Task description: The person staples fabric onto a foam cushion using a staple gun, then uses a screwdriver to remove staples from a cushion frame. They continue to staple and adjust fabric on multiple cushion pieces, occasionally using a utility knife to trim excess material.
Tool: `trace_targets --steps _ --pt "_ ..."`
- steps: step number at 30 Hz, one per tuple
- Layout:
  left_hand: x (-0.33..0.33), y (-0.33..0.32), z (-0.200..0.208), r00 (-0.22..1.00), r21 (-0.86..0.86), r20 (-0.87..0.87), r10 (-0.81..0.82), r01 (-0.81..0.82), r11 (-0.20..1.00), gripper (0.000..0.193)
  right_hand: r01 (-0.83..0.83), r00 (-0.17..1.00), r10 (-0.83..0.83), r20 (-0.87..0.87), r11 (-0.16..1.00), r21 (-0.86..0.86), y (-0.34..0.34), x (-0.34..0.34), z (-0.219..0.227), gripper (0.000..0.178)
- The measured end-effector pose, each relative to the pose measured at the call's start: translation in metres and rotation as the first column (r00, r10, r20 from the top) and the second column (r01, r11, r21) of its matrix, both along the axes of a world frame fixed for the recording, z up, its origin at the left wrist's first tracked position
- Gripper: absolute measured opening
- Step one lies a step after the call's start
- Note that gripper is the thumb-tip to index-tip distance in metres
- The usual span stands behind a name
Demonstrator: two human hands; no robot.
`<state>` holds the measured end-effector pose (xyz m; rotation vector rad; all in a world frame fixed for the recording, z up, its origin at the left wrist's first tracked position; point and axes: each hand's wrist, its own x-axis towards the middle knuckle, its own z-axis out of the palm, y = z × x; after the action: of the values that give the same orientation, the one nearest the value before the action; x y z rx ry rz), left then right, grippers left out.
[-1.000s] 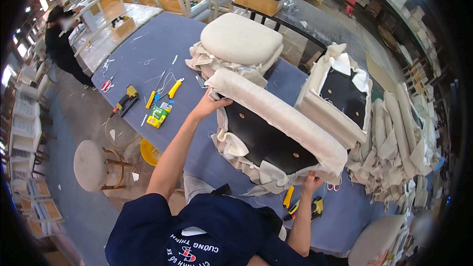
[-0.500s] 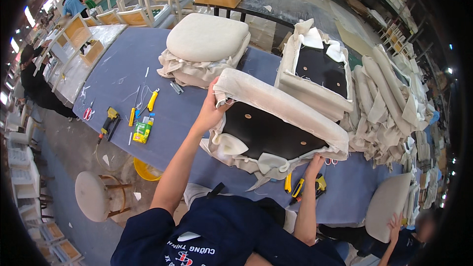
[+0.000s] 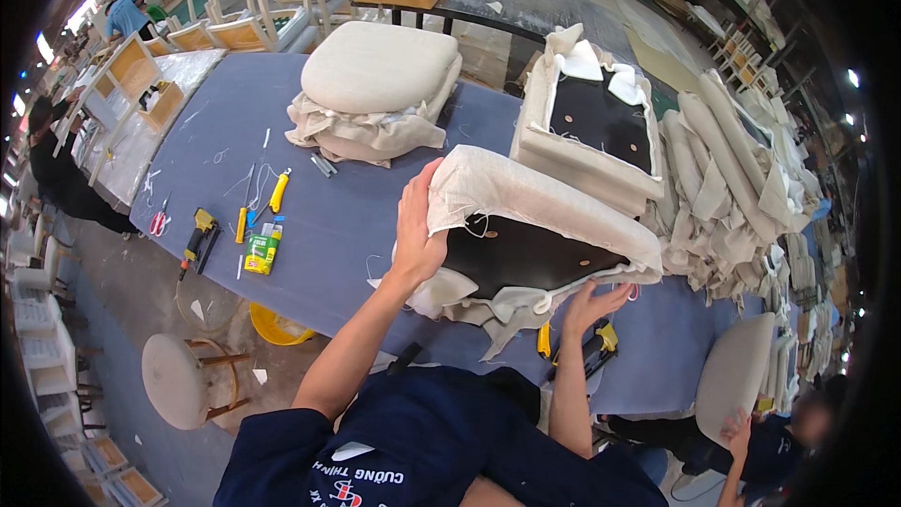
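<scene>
An upholstered seat cushion (image 3: pixel 554 197) in beige fabric is tilted in front of me, its black underside facing me. Loose fabric flaps and white padding hang along its near edge. My left hand (image 3: pixel 419 230) grips its left end, fingers along the side. At the lower right edge, my right hand (image 3: pixel 593 306) touches the fabric with fingers stretched out. Just beyond lies another beige cushion (image 3: pixel 593 174), black side up. A stack of beige cushions (image 3: pixel 380 70) sits farther left. By my right forearm are a yellow-and-black tool (image 3: pixel 601 343) and a yellow-handled tool (image 3: pixel 543 340).
On the blue-covered table's left lie a nail gun (image 3: pixel 199 237), scissors (image 3: pixel 160 222), a yellow-handled cutter (image 3: pixel 280 190) and a green-yellow packet (image 3: pixel 263 249). Cushion covers (image 3: pixel 723 197) pile up at right. A round stool (image 3: pixel 175 380) stands left; a co-worker's hand (image 3: pixel 737 434) touches a chair back (image 3: pixel 737 366).
The cushion's left end has shifted right and its tilt has changed. My left hand has moved round onto its side. My right hand's fingers have opened out along the lower edge.
</scene>
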<state>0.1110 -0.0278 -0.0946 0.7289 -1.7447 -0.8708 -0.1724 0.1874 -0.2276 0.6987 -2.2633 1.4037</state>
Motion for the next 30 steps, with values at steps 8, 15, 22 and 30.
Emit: trace_targets --steps 8,15,22,30 --pt "-0.038 0.045 0.028 0.986 -0.332 -0.152 -0.073 0.019 0.943 0.060 -0.440 0.704 0.531 -0.471 0.847 0.298 -0.068 0.093 0.177 0.091" --pt "-0.055 0.046 0.029 0.971 -0.278 -0.203 -0.128 0.068 0.958 0.054 -0.605 0.586 0.544 -0.601 0.787 0.123 -0.092 0.056 0.201 0.062" --pt "-0.059 0.041 0.043 0.977 -0.330 -0.159 -0.139 0.080 0.941 0.057 -0.646 0.608 0.588 -0.534 0.757 0.098 -0.095 0.052 0.201 0.059" --pt "-0.059 0.052 0.043 0.971 -0.413 -0.165 -0.172 0.090 0.906 0.060 -0.716 0.515 0.660 -0.547 0.682 0.149 -0.092 0.068 0.222 0.053"
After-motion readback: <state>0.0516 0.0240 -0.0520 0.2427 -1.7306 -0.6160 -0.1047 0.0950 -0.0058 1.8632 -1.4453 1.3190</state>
